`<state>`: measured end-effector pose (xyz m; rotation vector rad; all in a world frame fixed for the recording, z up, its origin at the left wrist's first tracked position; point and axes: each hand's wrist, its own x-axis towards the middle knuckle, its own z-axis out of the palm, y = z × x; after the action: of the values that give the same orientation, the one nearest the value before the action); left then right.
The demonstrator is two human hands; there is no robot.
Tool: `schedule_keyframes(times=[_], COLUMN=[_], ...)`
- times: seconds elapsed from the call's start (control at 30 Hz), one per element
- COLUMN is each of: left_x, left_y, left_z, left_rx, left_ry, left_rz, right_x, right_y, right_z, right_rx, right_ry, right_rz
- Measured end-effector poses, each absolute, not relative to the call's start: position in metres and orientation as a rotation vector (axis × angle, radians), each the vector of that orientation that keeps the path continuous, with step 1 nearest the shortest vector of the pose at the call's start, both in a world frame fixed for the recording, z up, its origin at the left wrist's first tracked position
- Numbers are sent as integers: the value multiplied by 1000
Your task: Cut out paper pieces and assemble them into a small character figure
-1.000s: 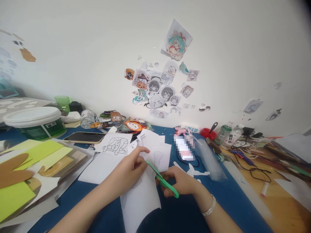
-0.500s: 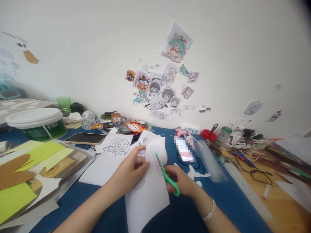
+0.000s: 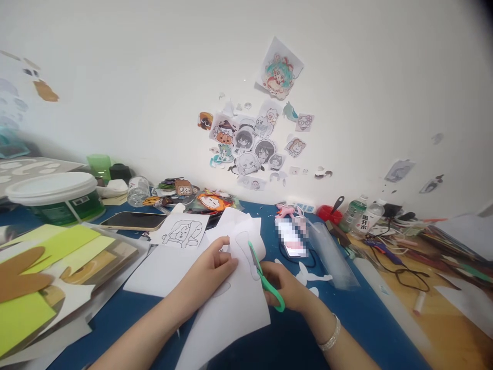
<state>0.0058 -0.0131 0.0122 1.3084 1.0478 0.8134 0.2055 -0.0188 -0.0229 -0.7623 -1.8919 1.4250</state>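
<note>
My left hand pinches a white sheet of paper by its left side, thumb on top. Drawn outlines show on the sheet, one long and curved near its right edge. My right hand has its fingers through the handles of green scissors. The narrow blades lie along the drawn outline, over the paper's right part. Whether the blades are fully closed is hard to make out. Left of the hands rests a line drawing of a bear-like figure on white paper.
A dark phone and a lidded green-and-white tub stand at the left, behind stacked yellow papers. A lit phone, white paper cutouts and a clear plastic sheet lie right. Bottles stand farther back.
The sheet has turned slightly, its lower end swinging left. The scissors' blades have shifted a little right relative to the drawn outline. Both hands keep their holds.
</note>
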Motion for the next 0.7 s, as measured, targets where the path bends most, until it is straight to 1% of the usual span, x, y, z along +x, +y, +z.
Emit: schedule_keyframes(times=[0.5,0.7], left_x=[7,8], left_y=[-12,-13], left_z=[5,5], left_rx=[1391,1392], left_ry=[1007,1024], left_rz=[821,832], right_x=[204,202], right_y=[-17,-18], right_z=[-34,-32], right_rx=[-900,-887], right_ry=[-1767,-1773], right_rz=[1273,1245])
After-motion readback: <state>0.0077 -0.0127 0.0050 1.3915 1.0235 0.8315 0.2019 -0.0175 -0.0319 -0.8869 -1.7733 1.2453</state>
